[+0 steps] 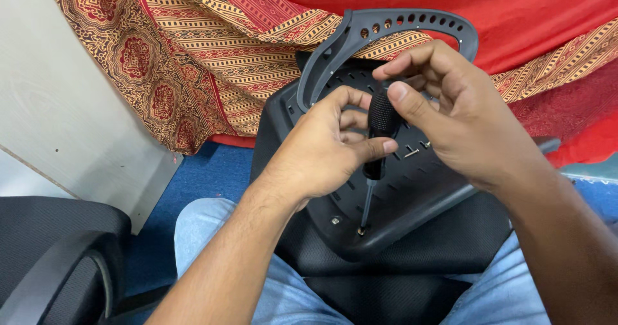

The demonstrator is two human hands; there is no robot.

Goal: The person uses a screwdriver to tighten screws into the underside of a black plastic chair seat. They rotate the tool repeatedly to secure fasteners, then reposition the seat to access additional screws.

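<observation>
Gripping black screwdriver (380, 138) mid-frame: left hand (322, 151) pinches handle, right hand (463, 125) fingertips cap top; rigid, light, ribbed handle best hold.

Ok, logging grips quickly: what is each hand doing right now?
Left hand: closed on the black screwdriver handle.
Right hand: fingertips pinching the top of the same handle.
</observation>
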